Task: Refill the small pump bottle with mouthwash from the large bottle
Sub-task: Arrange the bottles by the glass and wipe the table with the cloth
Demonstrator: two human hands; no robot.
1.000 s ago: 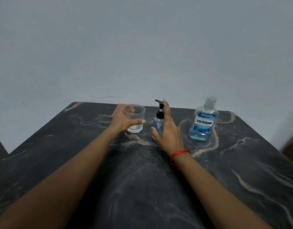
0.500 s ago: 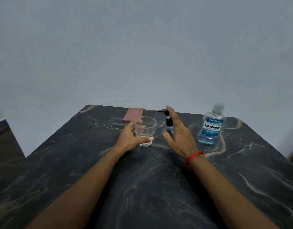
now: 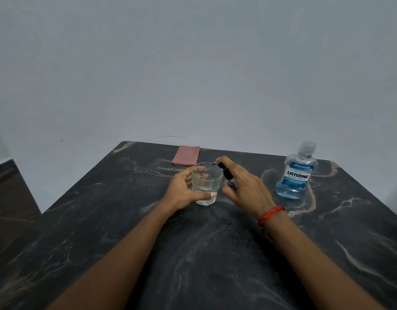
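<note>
My left hand (image 3: 181, 191) grips a clear drinking glass (image 3: 206, 183) that stands on the dark marble table (image 3: 215, 253). My right hand (image 3: 246, 191) holds the small pump bottle (image 3: 226, 174), tilted so that its black pump nozzle points over the glass rim; my fingers hide most of the bottle's body. The large Listerine bottle (image 3: 297, 173) stands upright to the right, capped, with blue mouthwash in its lower part. It is apart from both hands.
A folded pink cloth (image 3: 185, 158) lies at the table's far edge behind the glass. A plain wall rises right behind the table. The table's left edge drops to a dark floor (image 3: 11, 198).
My left hand drew the glass nearer and to the right. My right hand closed on the small pump bottle and tilted it toward the glass. The camera view shifted left.
</note>
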